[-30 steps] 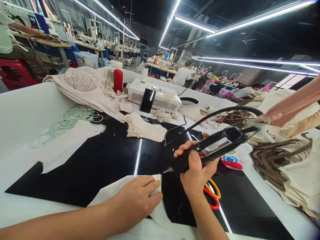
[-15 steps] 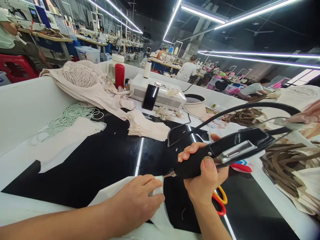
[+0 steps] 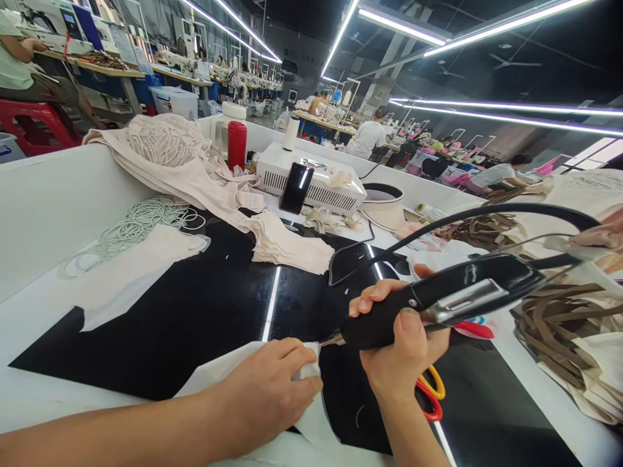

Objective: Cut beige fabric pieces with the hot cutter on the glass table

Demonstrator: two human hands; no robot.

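My right hand is wrapped round a black corded hand tool with a narrow metal tip and a metal lever along its body; it resembles a hot knife. The tip touches, or nearly touches, the edge of a white fabric piece. My left hand holds this fabric at that edge, fingers curled and pressed on it over the black glossy board. Part of the fabric is hidden beneath my hand and forearm. Scissors with red and yellow handles lie behind my right wrist.
Cream fabric pieces are stacked ahead. Pale green cord lies at left. A phone leans on a white vented box beside a red bottle. Brown straps are heaped at right, near another hand. The tool's cable arches across.
The whole view has shifted slightly, with the scene a little further right. Both hands keep their hold, and the tool tip stays at the fabric edge.
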